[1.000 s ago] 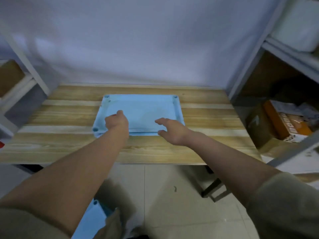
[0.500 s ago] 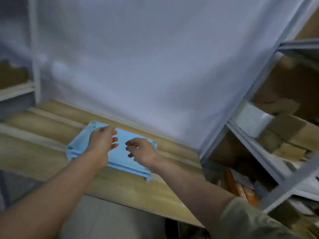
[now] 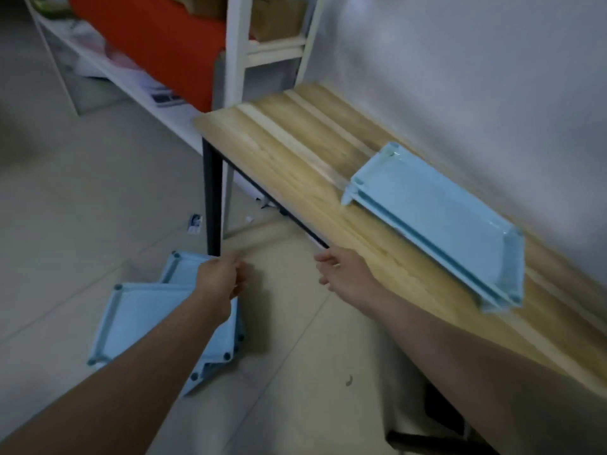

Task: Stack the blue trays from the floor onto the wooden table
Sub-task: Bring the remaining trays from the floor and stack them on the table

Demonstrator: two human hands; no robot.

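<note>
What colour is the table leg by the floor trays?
Black table leg; head view shows it.

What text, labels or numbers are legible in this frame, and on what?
None can be read.
Small blue-and-white card on the floor by the table leg: has print, too small and blurred.
Papers on the low white shelf: marks blurred, unreadable.
Cardboard boxes on the upper shelf: no legible label.
Blue trays on the wooden table and blue trays on the floor: no markings visible.

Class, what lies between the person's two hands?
In the head view, only bare floor tiles show between the left hand and right hand.
</note>
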